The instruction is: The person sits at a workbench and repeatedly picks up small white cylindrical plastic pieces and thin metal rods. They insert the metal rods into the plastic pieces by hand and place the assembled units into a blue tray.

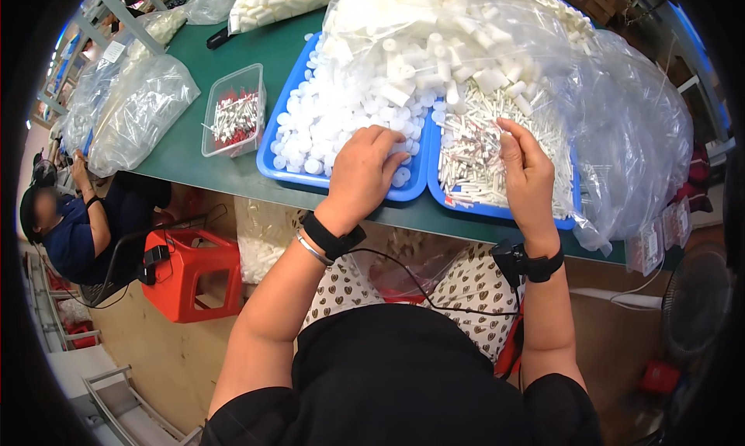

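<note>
My left hand [363, 169] rests low over the heap of translucent white plastic discs [303, 135] in the left blue tray [291, 176]. Its fingers curl inward among the discs, and what they hold, if anything, is hidden. Over the right blue tray [497, 210] is my right hand [529, 174], thumb and index finger pinched together; whatever sits between the tips is too small to make out. Many thin white sticks [469, 163] fill that tray beneath it. Larger white foam-like cylinders [442, 58] lie heaped behind both trays, partly under clear plastic.
A clear plastic box [256, 131] with white and red small parts stands left of the trays on the green table [209, 174]. Clear bags [143, 108] lie at both sides. A red stool [190, 279] and a seated person [74, 229] are at left, a fan [698, 302] at right.
</note>
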Motion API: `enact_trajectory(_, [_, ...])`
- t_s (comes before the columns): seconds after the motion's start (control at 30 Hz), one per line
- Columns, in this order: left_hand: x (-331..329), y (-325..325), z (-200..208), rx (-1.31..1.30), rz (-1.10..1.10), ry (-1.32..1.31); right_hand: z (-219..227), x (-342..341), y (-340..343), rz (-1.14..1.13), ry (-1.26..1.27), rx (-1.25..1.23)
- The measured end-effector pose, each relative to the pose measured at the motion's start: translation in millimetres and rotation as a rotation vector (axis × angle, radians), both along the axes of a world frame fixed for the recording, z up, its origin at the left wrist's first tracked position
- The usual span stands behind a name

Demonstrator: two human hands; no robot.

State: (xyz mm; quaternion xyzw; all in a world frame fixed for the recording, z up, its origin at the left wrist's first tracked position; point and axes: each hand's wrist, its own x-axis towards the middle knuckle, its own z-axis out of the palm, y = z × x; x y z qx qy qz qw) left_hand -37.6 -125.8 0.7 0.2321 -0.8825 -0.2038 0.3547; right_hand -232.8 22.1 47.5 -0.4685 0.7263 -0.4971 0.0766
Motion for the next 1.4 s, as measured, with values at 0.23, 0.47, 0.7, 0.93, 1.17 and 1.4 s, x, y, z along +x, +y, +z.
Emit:
enact_trajectory(0.23, [-0.4,-0.9,-3.0,-0.027,-0.001,0.007,6.9,11.2,13.9,0.168,-0.401,-0.053])
enact_trajectory(0.47, [-0.4,-0.4,-1.3,-0.030,0.003,0.002,9.2,13.8,21.4,0.161,-0.441,0.027])
enact_trajectory(0.7, [2.9,4.4,3.9,0.267,-0.046,0.099,14.2,25.3,26.2,0.115,-0.406,0.135])
enact_trajectory(0.93, [22.7,51.2,18.8,1.558,-0.269,0.562,15.0,45.7,31.0,0.131,-0.051,0.051])
enact_trajectory(1.17, [29.7,75.6,-3.2,1.946,-0.360,0.783,5.3,60.5,26.1,0.265,0.405,-0.030])
enact_trajectory(1.4, [31.9,85.6,-10.2,2.067,-0.314,0.848,-3.6,63.5,31.1,0.248,0.520,0.017])
